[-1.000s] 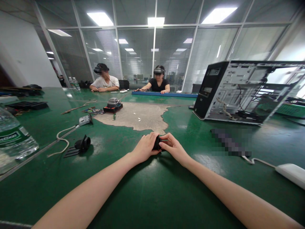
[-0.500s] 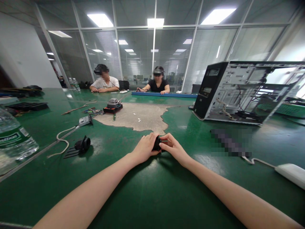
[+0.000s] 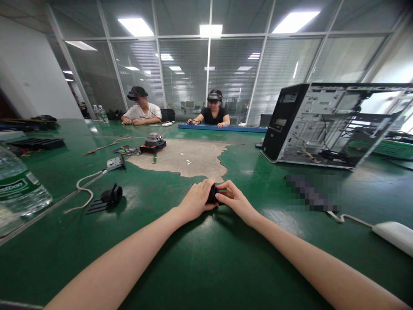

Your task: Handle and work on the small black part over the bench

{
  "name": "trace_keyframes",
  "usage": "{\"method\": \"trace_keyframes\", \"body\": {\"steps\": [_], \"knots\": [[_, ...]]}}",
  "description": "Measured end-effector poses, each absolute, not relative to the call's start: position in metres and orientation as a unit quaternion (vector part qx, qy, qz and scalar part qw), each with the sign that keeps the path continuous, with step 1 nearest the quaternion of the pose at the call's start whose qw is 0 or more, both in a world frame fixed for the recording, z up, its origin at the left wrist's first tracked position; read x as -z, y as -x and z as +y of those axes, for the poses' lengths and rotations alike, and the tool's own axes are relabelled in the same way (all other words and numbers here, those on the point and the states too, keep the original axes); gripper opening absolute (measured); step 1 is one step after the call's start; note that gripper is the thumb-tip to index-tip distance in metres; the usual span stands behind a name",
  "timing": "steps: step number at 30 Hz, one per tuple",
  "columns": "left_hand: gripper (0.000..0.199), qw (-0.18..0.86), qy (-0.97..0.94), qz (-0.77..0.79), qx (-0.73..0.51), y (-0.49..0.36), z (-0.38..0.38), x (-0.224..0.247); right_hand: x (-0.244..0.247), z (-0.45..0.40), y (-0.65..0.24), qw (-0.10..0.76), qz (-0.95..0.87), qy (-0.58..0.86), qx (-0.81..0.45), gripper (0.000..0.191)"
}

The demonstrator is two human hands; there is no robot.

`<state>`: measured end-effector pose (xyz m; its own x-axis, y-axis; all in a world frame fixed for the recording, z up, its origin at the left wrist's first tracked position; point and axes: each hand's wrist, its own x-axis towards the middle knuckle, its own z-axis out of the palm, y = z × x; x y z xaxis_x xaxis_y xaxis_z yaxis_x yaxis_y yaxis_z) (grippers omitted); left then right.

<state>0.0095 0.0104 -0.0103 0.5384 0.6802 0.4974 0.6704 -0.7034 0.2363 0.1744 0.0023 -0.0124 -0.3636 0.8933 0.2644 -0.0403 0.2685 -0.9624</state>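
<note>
Between my hands is a small black part (image 3: 212, 194), low over the green tabletop (image 3: 206, 258); its kind is mostly hidden by my fingers. My left hand (image 3: 199, 197) wraps round it from the left. From the right, my right hand (image 3: 235, 199) grips its other side, with thumb and forefinger pressed to it. Off to the left lies a black plastic piece with long prongs and a round collar (image 3: 111, 196). Beyond it are a small metal bracket (image 3: 115, 162) and a pale cable (image 3: 84, 189).
An opened computer case (image 3: 309, 125) stands at the right, before a green basket (image 3: 393, 148). A heatsink fan (image 3: 153, 143) sits near a bare patch (image 3: 190, 157). At the left edge is a water bottle (image 3: 19, 185). Two people wearing headsets sit across the table. A white power strip (image 3: 395, 234) lies right.
</note>
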Motion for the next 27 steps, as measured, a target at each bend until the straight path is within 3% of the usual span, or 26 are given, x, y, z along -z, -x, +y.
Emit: {"method": "trace_keyframes", "body": {"steps": [6, 16, 22, 27], "knots": [[0.052, 0.015, -0.877, 0.384, -0.289, -0.0094, 0.0100, 0.0096, 0.0153, 0.0053, -0.1753, 0.449, -0.651, 0.357, -0.497, 0.032], [0.055, 0.005, -0.876, 0.387, -0.289, -0.0092, 0.0101, 0.0101, 0.0123, 0.0021, -0.1729, 0.460, -0.653, 0.323, -0.508, 0.019], [0.052, 0.006, -0.877, 0.383, -0.289, -0.0092, 0.0095, 0.0093, 0.0125, 0.0033, -0.1737, 0.445, -0.656, 0.357, -0.493, 0.032], [0.054, 0.001, -0.877, 0.387, -0.285, -0.0093, 0.0079, 0.0083, 0.0080, -0.0008, -0.1740, 0.449, -0.659, 0.331, -0.504, 0.028]]}}
